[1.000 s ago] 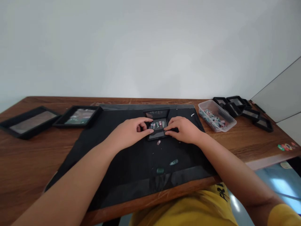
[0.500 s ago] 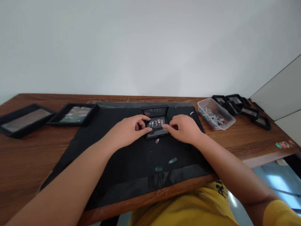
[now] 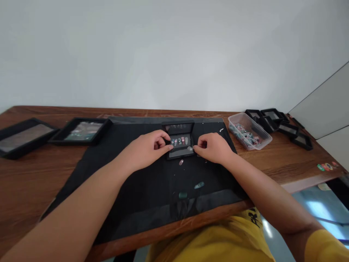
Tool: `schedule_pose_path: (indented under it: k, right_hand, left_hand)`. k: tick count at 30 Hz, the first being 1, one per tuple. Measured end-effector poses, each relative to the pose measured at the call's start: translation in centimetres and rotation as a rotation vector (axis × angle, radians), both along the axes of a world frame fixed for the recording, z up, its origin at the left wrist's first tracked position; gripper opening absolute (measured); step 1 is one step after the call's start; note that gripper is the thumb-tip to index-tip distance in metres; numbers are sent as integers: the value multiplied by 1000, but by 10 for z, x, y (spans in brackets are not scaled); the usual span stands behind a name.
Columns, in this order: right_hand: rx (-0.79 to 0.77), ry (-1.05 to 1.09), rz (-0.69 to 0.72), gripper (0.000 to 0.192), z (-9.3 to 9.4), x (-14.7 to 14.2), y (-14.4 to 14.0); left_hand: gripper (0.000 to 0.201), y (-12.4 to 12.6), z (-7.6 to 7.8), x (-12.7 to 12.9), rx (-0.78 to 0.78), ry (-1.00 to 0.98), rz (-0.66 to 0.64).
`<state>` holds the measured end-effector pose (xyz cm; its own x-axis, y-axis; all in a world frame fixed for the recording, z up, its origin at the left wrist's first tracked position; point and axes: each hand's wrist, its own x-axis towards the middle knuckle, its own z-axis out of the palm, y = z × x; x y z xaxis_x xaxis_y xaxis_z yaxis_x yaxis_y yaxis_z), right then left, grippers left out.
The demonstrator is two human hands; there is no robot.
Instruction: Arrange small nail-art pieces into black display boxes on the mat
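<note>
A small black case point(image 3: 180, 155) lies with its lid raised on the black mat point(image 3: 141, 189). Decorated press-on nails point(image 3: 180, 141), pink, green and clear, sit in a row inside it. My left hand point(image 3: 154, 145) grips the case's left edge between thumb and fingers. At the right edge, my right hand point(image 3: 214, 148) is closed with thumb and fingertip together; whatever it pinches is hidden. Beside that fingertip is a small pale round spot point(image 3: 190, 148) in the case's front part. A pinkish loose nail point(image 3: 181, 162) lies just in front of the case.
Nearer the table edge lie a teal nail point(image 3: 199, 185) and a dark green piece point(image 3: 182, 195). A clear plastic tub point(image 3: 264, 142) of nails stands right, with several black frames point(image 3: 288, 128) beyond. Two black trays point(image 3: 94, 140) point(image 3: 17, 151) are at left.
My right hand has drawn back slightly to the right from over the nails, uncovering the right end of the row and a pale round spot. My left hand stays at the case.
</note>
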<state>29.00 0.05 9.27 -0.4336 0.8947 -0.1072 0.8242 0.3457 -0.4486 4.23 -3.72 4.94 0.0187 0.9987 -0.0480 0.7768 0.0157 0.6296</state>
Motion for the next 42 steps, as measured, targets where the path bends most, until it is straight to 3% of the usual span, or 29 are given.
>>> schedule_pose_path:
  k: [9, 18, 25, 28, 32, 36, 42]
  right_hand:
    - [-46, -8, 41, 35, 0, -3, -1]
    - [-8, 5, 76, 32, -6, -14, -7]
    - [-347, 296, 65, 38, -2, 6, 14]
    - [-368, 183, 142, 24, 8, 18, 21]
    - [-322, 11, 192, 18, 16, 23, 22]
    - [-281, -32, 230, 15, 16, 20, 18]
    - [-260, -35, 294, 3, 14, 22, 18]
  left_hand:
    - [38, -2, 6, 0, -38, 56, 9]
    - [38, -1, 2, 2, -13, 56, 13]
    - [65, -8, 17, 2, -59, 94, 65]
    - [62, -15, 26, 3, -159, 66, -50]
    - [42, -21, 31, 10, -249, 60, -255]
    - [31, -23, 31, 19, -209, 95, -317]
    - [30, -25, 37, 23, -108, 100, -313]
